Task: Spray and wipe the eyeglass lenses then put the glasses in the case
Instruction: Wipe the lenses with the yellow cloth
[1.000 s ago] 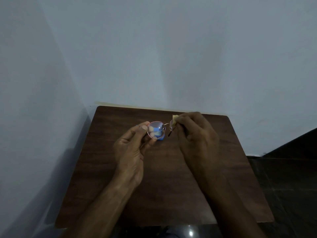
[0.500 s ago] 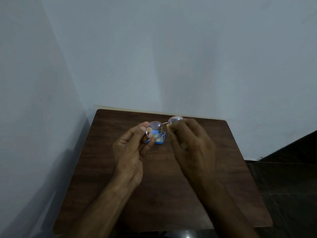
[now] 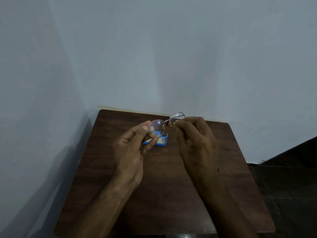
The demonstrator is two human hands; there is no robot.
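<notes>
1. The left hand [image 3: 132, 152] is raised at the middle of the frame, palm turned toward the camera. Its thumb and fingertips pinch the rim of one lens of the glasses [image 3: 158, 127].
2. The right hand [image 3: 195, 143] is just to the right of it, back toward the camera, with its fingers curled. Its fingertips pinch the lower edge of the other lens, and a small bit of pale yellow cloth [image 3: 173, 124] shows between them.
3. The glasses are held in the air between the two hands, above the far part of the table [image 3: 163, 182]. They are round, with a thin metal frame, and tilt so that the lens at the right hand sits higher in the frame. The bridge spans the gap between the hands.
4. A blue box [image 3: 160, 143] with a pale top lies flat on the table just below and behind the glasses. It is close to the left hand's fingers and partly seen through the lens they hold. Neither hand touches it.
5. The table is dark wood and fills the lower middle of the frame, pushed against a pale wall [image 3: 171, 57]. A dark floor [image 3: 288, 186] shows at the lower right.
</notes>
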